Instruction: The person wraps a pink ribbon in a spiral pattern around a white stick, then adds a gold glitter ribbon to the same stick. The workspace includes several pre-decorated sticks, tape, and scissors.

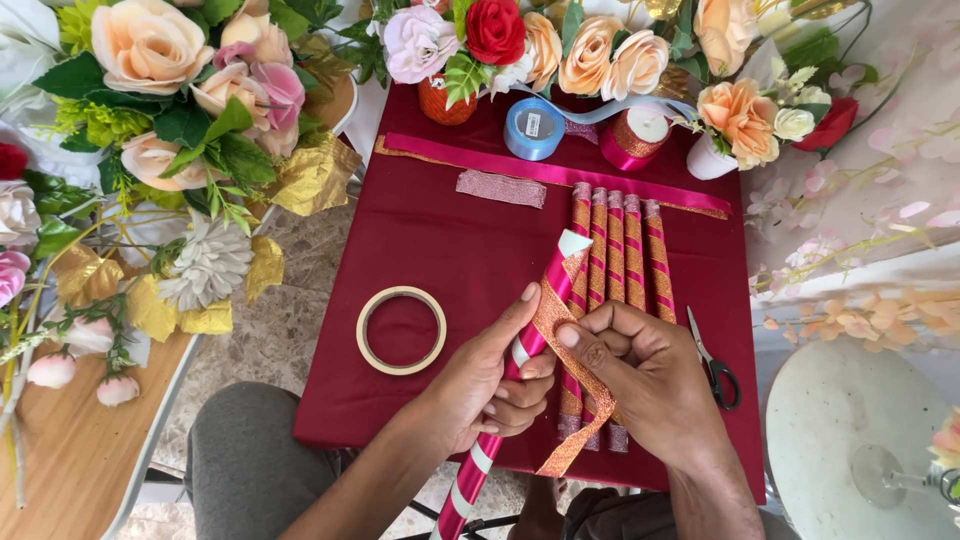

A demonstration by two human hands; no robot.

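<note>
- The left hand (485, 385) grips a white stick (520, 350) spiralled with pink ribbon, slanting over the maroon cloth (420, 250).
- The right hand (645, 375) pinches glittery orange ribbon (560, 320) against it.
- An orange pot (440, 105) holds artificial roses (495, 30).

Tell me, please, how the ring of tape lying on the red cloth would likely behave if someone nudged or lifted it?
The tape ring lies flat on the red cloth, so a nudge would probably slide it, not roll it. It is a thin hoop with an open middle, so likely light and easy to hook with a finger. Set on edge, it could roll away.
</note>
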